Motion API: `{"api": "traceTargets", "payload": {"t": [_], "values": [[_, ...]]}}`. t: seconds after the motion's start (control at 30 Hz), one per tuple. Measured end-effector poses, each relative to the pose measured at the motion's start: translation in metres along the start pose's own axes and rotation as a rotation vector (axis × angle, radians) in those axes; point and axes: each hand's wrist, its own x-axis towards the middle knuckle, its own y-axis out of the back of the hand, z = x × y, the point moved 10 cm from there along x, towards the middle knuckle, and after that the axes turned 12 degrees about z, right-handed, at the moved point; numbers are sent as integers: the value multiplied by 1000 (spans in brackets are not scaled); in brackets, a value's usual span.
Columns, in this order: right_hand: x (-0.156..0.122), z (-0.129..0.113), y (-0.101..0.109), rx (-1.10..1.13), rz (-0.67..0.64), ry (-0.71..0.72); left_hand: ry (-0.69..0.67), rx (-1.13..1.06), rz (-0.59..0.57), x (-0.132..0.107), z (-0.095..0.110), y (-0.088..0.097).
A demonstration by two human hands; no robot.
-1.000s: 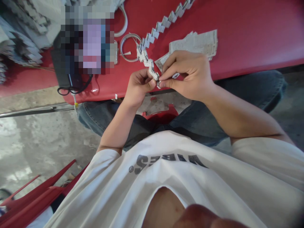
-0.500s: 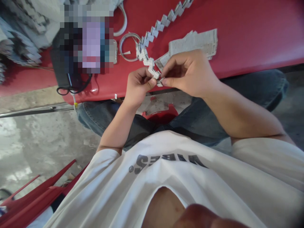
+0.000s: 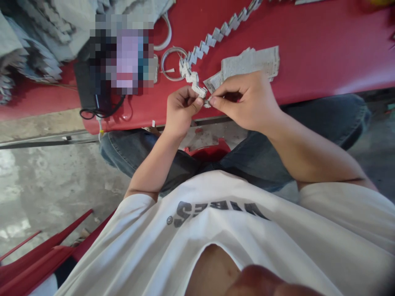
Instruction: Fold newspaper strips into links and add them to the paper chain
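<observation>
A zigzag chain of folded printed paper (image 3: 210, 40) runs from the top of the head view down to my hands at the red table's near edge. My left hand (image 3: 182, 109) pinches the chain close to its near end between thumb and fingers. Thumb and forefinger of my right hand (image 3: 247, 98) are closed at the very tip of the chain, on a small folded link (image 3: 207, 103) that they partly hide. Just beyond my right hand lie several flat printed paper strips (image 3: 249, 63), overlapping one another.
Two tape rolls (image 3: 162, 68) lie on the red table (image 3: 324, 49) left of the chain. Further left are a black device with a cable (image 3: 84, 88), a blurred-out patch and a pile of folded paper chains (image 3: 40, 61). A red stool (image 3: 212, 151) shows between the knees.
The view has shifted slightly, so the table things sit a little differently. Both hands keep their pinch at the chain's end; the right fingers have moved slightly at the tip.
</observation>
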Motion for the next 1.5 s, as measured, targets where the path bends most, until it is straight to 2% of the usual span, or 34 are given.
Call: {"api": "traceTargets", "payload": {"t": [0.1, 0.23, 0.5, 0.63, 0.77, 0.83, 1.03, 1.17, 1.23, 1.33, 1.5], "values": [[-8, -11, -2, -188, 23, 154, -10, -52, 18, 1, 0, 2], [-14, -13, -5, -327, 66, 244, -26, -53, 38, -1, 5, 2], [-18, -12, -7, -363, 79, 265, -64, -102, 77, -3, 8, -2], [-26, -9, -19, -522, 37, 276, -98, -137, 54, -5, 7, -9], [-33, -5, -29, -695, -20, 245, -47, -182, 91, -5, 0, -11], [-34, -7, -29, -703, 2, 256, -25, -208, 116, -6, -2, -11], [-38, -10, -18, -458, 181, 335, 11, -322, 118, -14, 6, -18], [-36, -7, -16, -312, 204, 325, 69, -317, 126, -16, 1, -19], [-32, -6, -12, -193, 211, 274, 109, -276, 144, -16, -3, -17], [-21, 4, -6, 73, 209, 98, 146, -251, 135, -18, -2, -17], [-10, 16, -11, 467, 174, -97, 200, -272, 144, -21, 2, -19]]}}
